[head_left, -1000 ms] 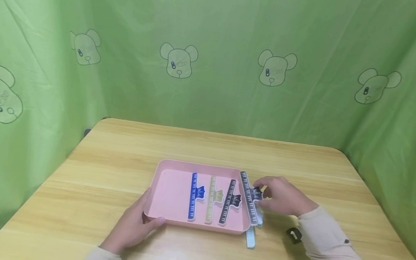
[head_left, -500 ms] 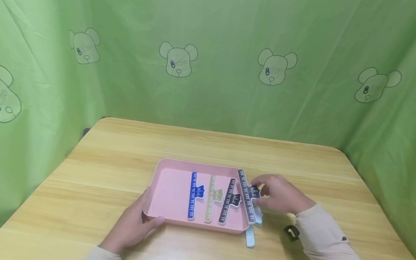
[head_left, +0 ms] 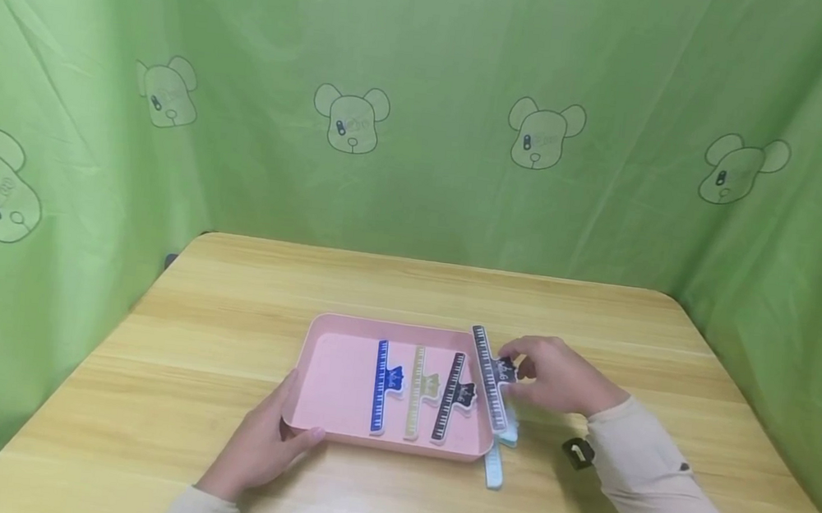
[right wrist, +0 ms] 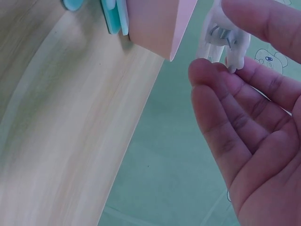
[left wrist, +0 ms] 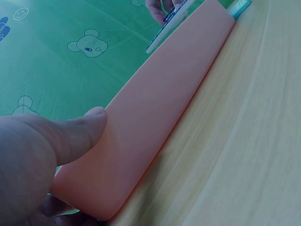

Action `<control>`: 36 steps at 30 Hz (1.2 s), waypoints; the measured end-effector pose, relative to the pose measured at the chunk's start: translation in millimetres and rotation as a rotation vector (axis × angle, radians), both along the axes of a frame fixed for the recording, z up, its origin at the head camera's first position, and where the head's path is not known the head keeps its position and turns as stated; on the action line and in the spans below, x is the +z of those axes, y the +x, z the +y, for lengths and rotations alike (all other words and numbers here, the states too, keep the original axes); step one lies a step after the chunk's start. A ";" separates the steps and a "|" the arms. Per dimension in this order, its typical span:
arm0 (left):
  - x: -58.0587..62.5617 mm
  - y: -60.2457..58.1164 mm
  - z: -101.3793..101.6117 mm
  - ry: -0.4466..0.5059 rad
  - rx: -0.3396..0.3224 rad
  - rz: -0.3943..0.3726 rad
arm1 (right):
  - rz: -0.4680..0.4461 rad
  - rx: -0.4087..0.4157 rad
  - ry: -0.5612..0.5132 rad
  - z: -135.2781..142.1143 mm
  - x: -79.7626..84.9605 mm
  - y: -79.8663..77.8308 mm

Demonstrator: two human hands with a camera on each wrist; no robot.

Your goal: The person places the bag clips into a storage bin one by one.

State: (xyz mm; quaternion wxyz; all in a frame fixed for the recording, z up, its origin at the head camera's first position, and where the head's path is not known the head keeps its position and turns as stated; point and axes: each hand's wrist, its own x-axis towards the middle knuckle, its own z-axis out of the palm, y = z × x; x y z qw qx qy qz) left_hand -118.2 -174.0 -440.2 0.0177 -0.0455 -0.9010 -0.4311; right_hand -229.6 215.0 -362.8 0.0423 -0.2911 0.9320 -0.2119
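My right hand (head_left: 559, 376) pinches a black piano-key clip (head_left: 491, 380) by its handle. The clip is slanted over the right rim of the pink tray (head_left: 335, 381); contact with the rim cannot be told. In the right wrist view, thumb and fingers hold the pale handle (right wrist: 225, 40) with its spring showing. At the tray's front left corner, my left hand (head_left: 262, 444) grips the wall, its thumb (left wrist: 82, 134) on the front side. Inside lie a blue clip (head_left: 379, 386), a beige clip (head_left: 416, 393) and another black clip (head_left: 449, 396), in a row.
Light blue clips (head_left: 494, 467) lie on the wooden table (head_left: 225, 338) against the tray's right side, partly hidden. A small black piece with a white mark (head_left: 577, 452) shows beside the right sleeve. Green curtains (head_left: 439, 193) with bear heads stand around the table.
My right hand has lifted the black clip slightly and shifted it a little left and away from me. The left hand and the tray have stayed in place.
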 end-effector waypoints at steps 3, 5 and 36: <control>-1.5 -0.7 -0.1 -0.003 0.005 -0.004 | -0.001 0.000 -0.004 -0.2 0.6 -0.2; -2.8 -1.0 -0.2 -0.005 0.007 -0.005 | 0.001 0.001 -0.008 0.0 0.9 -0.2; -4.2 -3.0 -1.8 0.012 0.004 0.000 | 0.006 0.031 -0.031 -13.4 5.7 -5.4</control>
